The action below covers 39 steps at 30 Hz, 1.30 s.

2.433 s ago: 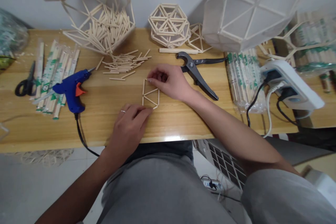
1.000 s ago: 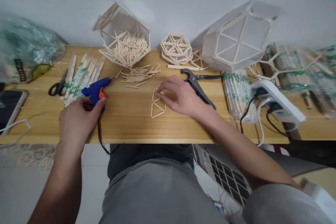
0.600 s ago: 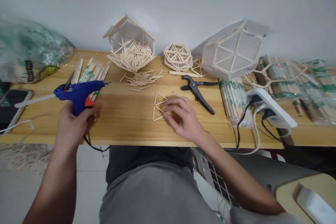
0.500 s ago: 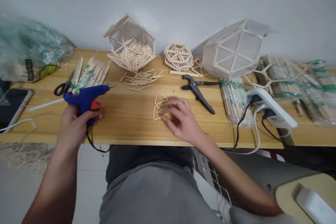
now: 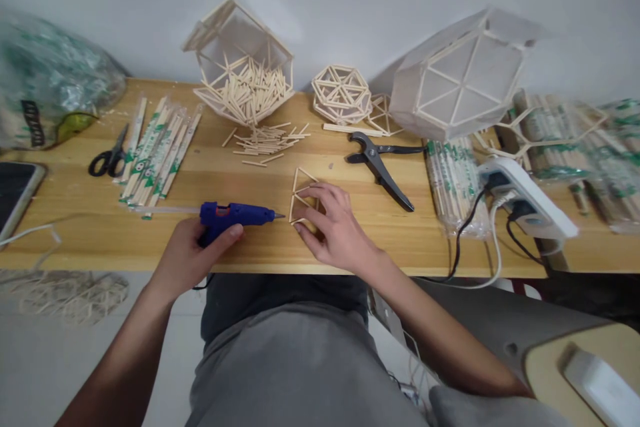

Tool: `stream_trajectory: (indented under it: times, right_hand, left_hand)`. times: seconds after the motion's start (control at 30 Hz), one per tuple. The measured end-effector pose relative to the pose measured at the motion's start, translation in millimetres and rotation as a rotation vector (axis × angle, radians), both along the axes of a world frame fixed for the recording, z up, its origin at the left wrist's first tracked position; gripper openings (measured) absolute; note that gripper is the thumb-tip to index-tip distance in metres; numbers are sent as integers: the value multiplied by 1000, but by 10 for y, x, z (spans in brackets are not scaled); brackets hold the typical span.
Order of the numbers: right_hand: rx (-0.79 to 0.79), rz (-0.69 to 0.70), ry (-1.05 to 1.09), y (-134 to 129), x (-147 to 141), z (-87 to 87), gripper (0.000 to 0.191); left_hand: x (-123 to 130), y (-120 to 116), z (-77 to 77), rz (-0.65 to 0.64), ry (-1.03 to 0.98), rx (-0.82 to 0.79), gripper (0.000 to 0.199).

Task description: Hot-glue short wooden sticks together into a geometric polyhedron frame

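My left hand (image 5: 193, 250) is closed around the grip of a blue hot glue gun (image 5: 235, 215), a clear glue stick trailing from its back. The gun's metal tip points right, close beside the lower left corner of a small frame of wooden sticks (image 5: 292, 203). My right hand (image 5: 333, 227) rests over the frame's right side, its bent fingers and thumb on the sticks. The hand covers part of the frame. Short cut sticks (image 5: 267, 141) lie in a loose pile behind it.
A stick basket (image 5: 255, 90) full of cut sticks stands at the back. Pliers (image 5: 380, 170), scissors (image 5: 111, 157), wrapped chopsticks (image 5: 160, 153) and a power strip (image 5: 530, 203) with cables lie around. A large papered polyhedron (image 5: 457, 83) stands back right, a phone (image 5: 17, 197) far left.
My left hand has brought the glue gun rightward and slightly down, so its tip is now beside the stick frame. My right hand stays at the frame. The view has shifted a little.
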State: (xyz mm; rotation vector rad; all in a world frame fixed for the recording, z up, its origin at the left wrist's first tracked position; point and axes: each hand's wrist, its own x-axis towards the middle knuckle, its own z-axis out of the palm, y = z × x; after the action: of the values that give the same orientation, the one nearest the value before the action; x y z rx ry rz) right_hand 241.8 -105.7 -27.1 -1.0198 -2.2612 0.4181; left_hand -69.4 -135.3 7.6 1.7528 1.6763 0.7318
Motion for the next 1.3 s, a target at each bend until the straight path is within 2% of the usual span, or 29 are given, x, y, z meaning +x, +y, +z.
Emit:
stream_trajectory:
  times: [0.27, 0.63, 0.8, 1.1, 1.3]
  right_hand:
    - [-16, -12, 6, -11, -25, 14, 20]
    - [-10, -16, 19, -9, -42, 21, 18]
    - [5, -4, 18, -1, -37, 26, 15]
    - [41, -7, 28, 3, -41, -5, 16]
    - [10, -8, 48, 1, -46, -4, 27]
  left_hand:
    - [10, -38, -16, -135, 75, -40, 23]
    - [-17, -99, -66, -124, 130, 14, 20]
    - [-85, -32, -110, -176, 153, 17, 23]
    - [-75, -8, -63, -214, 183, 34, 24]
    - [-69, -19, -57, -227, 185, 26, 22]
